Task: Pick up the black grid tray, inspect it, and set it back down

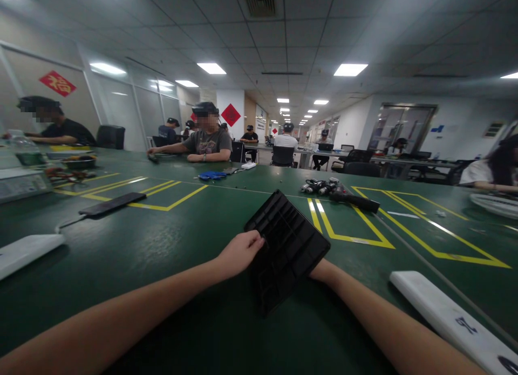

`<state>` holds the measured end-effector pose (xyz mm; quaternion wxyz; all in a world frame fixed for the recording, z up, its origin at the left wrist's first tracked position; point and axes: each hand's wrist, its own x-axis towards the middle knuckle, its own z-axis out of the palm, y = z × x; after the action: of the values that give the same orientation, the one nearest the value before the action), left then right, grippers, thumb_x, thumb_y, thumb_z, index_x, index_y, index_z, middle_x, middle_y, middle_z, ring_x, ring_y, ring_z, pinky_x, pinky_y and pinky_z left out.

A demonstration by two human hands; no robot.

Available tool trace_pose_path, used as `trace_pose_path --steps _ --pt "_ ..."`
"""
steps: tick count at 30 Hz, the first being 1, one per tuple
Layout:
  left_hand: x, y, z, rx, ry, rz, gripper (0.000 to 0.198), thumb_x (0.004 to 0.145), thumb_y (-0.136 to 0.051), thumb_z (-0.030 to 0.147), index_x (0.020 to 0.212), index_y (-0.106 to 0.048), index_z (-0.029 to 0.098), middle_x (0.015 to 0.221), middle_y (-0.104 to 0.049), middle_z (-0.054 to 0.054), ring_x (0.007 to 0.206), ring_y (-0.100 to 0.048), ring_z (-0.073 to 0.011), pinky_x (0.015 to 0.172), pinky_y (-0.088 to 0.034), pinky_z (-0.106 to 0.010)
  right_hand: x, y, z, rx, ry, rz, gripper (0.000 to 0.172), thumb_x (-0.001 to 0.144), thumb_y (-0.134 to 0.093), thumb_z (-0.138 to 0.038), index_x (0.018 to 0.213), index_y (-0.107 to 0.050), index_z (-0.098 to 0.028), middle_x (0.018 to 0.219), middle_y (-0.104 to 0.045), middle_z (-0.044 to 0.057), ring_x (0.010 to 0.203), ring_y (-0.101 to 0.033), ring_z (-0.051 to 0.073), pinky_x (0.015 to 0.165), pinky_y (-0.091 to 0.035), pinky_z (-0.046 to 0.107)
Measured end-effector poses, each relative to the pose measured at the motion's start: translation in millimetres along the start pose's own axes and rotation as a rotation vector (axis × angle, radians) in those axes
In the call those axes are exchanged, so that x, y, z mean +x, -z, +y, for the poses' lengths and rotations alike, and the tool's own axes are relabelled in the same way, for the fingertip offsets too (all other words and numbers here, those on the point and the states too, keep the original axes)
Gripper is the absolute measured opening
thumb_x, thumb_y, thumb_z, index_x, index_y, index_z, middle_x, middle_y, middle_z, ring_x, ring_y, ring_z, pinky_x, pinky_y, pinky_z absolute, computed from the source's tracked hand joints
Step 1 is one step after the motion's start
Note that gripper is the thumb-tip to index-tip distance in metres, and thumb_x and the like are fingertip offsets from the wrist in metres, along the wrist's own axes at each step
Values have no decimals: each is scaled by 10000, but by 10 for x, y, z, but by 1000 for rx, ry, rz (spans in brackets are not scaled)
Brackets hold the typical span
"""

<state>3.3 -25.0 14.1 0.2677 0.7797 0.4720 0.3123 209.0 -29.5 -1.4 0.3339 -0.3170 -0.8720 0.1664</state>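
A black plastic tray (pixel 289 237), divided inside by raised ribs, is tilted above the green table in front of me. My left hand (pixel 243 251) is closed, with thumb and fingers pinched at the tray's left side. Whether a small part sits in that pinch is too dark to make out. Behind the tray's lower right edge, my right hand (pixel 321 271) holds it from the far side; its fingers are hidden. Below both forearms lies the green tabletop (pixel 194 310).
White power banks (pixel 28 252) (pixel 449 315) lie left and right, a cable leading to a flat black device (pixel 113 203). Dark cylindrical parts (pixel 324 186), a black bar (pixel 358 200) and blue gloves (pixel 212 176) lie farther back. Yellow tape marks the table. A person (pixel 208 140) sits opposite.
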Motion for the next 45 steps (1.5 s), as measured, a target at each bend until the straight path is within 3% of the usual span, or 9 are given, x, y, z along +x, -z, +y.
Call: trace_pose_path --steps 7,14,21,24,29,34,38,42,45 --pt "15 126 24 -51 -52 -91 137 783 -480 323 796 -513 190 636 -480 26 569 -419 -117 516 -271 -220 26 16 -55 -3 -26 -58 474 825 -408 -359 1271 -422 -198 1347 -412 56 1237 -364 216 1061 -225 398" --pt "-5 141 30 71 -219 -30 68 748 -510 239 755 -552 186 663 -512 5 596 -440 -117 566 -307 -236 17 24 -55 5 -18 -72 513 834 -366 -411 1268 -429 -144 1350 -404 87 1251 -341 212 1069 -209 373" --pt "96 128 25 -822 382 -92 89 654 -486 195 709 -422 168 606 -454 30 486 -451 -84 429 -308 -191 56 37 -102 26 48 -143 481 856 -355 -350 1316 -344 -213 1378 -363 25 1255 -335 166 1079 -180 348" --pt "101 133 63 -921 446 -121 126 628 -531 192 677 -423 151 626 -444 30 496 -435 -58 406 -255 -166 43 37 -86 25 35 -143 478 858 -357 -329 1324 -325 -226 1385 -347 15 1260 -327 156 1079 -180 339" --pt "78 121 48 -771 446 -162 237 627 -608 285 695 -416 163 589 -392 66 426 -316 -28 387 -114 -180 16 29 -40 -4 23 -105 463 841 -385 -321 1299 -374 -249 1377 -359 -3 1262 -324 176 1078 -183 364" --pt "72 65 -42 -307 188 -142 485 574 -689 422 931 -489 161 609 -416 63 521 -379 -81 460 -241 -202 36 17 -61 -2 -8 -80 489 831 -385 -370 1294 -389 -215 1359 -395 37 1251 -343 192 1068 -217 374" --pt "24 68 -19 7 -12 -58 431 590 -662 464 889 -544 176 676 -465 18 606 -423 -131 528 -282 -233 48 -33 -16 -41 -4 -97 505 828 -387 -367 1309 -362 -215 1381 -361 31 1268 -308 202 1079 -183 386" --pt "53 227 -1 205 -134 125 362 591 -639 483 788 -552 192 719 -506 -12 664 -460 -167 594 -306 -255 51 -32 102 -114 -13 -107 500 820 -409 -269 1315 -335 -278 1378 -363 16 1264 -296 224 1053 -222 433" --pt "178 504 -130 406 -6 227 376 637 -554 538 785 -552 193 767 -556 -36 708 -507 -193 602 -327 -264 51 94 210 -259 -147 -77 590 780 -481 -232 1335 -288 -282 1242 -486 68 1172 -384 257 973 -318 447"
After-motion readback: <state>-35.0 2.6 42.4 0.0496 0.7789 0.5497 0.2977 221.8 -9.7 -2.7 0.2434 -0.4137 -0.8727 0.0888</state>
